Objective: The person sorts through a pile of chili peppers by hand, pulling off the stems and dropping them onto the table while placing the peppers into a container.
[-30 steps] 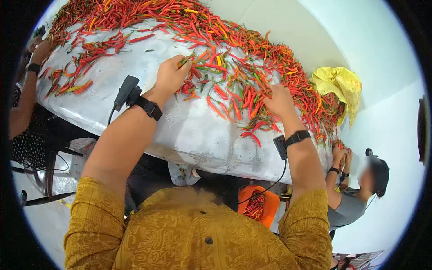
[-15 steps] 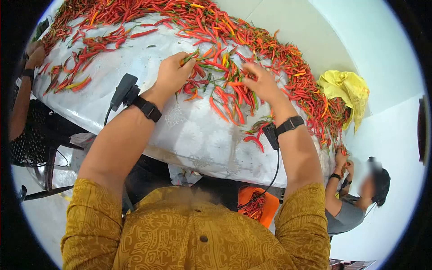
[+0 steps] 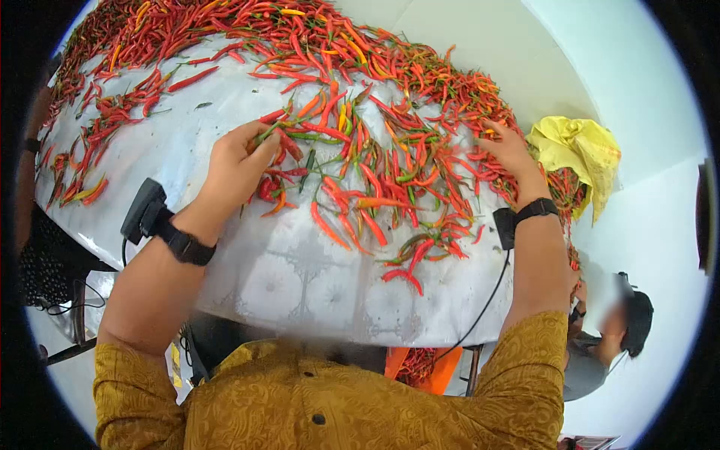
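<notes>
My left hand (image 3: 241,159) is closed, thumb against fingers, on a red chili pepper (image 3: 273,117) whose tip sticks out past the fingertips. It is at the left end of a loose group of red, orange and green chili peppers (image 3: 371,180) spread on the white patterned table cover (image 3: 277,270). At the right, my right hand (image 3: 511,156) reaches over the edge of the big chili heap (image 3: 442,82), its fingers apart and nothing visible in them. Some peppers below its palm are partly hidden.
A yellow sack (image 3: 574,154) lies at the heap's right end. An orange container (image 3: 424,369) with chilies is below the table edge. One person (image 3: 592,367) works at the right; another person's arm (image 3: 31,172) shows at the far left. A cable (image 3: 487,307) hangs from my right wrist.
My right hand has moved right, from the loose peppers to the heap's edge. My left hand has shifted left and down. More peppers now lie spread between the hands, and the view has shifted.
</notes>
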Demonstrator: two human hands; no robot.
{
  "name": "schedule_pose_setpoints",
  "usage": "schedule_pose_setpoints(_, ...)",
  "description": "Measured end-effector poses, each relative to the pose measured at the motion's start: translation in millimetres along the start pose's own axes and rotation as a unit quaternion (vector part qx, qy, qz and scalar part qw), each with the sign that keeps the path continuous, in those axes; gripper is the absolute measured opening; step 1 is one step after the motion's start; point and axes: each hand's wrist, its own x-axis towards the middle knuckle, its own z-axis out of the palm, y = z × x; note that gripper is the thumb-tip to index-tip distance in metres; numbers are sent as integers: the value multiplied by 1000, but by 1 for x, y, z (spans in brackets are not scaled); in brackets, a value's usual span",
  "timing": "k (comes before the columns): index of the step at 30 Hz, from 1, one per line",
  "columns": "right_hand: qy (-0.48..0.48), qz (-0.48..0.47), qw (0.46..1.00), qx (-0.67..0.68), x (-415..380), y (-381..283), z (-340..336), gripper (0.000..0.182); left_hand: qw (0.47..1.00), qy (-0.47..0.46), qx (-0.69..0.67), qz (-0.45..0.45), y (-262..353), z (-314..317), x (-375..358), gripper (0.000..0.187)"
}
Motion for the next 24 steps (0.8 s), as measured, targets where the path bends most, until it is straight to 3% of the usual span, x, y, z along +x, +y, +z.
schedule_pose_setpoints(2,118,-22,986,-115,25,39,-8,58,1000,-3,-12,-13,-1,0,1,17)
schedule_pose_setpoints(5,158,-22,968,-194,52,72,-11,70,1000,4,3,-20,3,1,0,18)
schedule_pose_setpoints(6,115,38,978,-169,61,72,-14,86,1000,0,4,-24,1,0,0,17)
schedule_pose_setpoints(7,111,34,979,-165,70,74,-11,86,1000,-3,5,-28,-1,0,0,16)
schedule_pose_setpoints(10,23,137,967,-215,90,70,-1,105,1000,5,-24,-6,-1,3,0,15)
schedule_pose_setpoints(13,26,149,977,-151,99,69,5,109,1000,-4,-3,-7,7,1,-1,14)
schedule_pose_setpoints(19,57,109,960,-251,96,58,20,95,999,-4,21,-26,4,1,-1,15)
schedule_pose_setpoints(21,18,34,973,-228,93,57,20,83,1000,-3,27,-8,-2,1,0,15)
schedule_pose_setpoints(22,49,11,968,-245,89,57,26,75,999,-2,34,12,-4,1,1,15)
schedule_pose_setpoints(24,36,-10,970,-241,73,39,32,74,999,-3,33,14,-2,1,1,15)
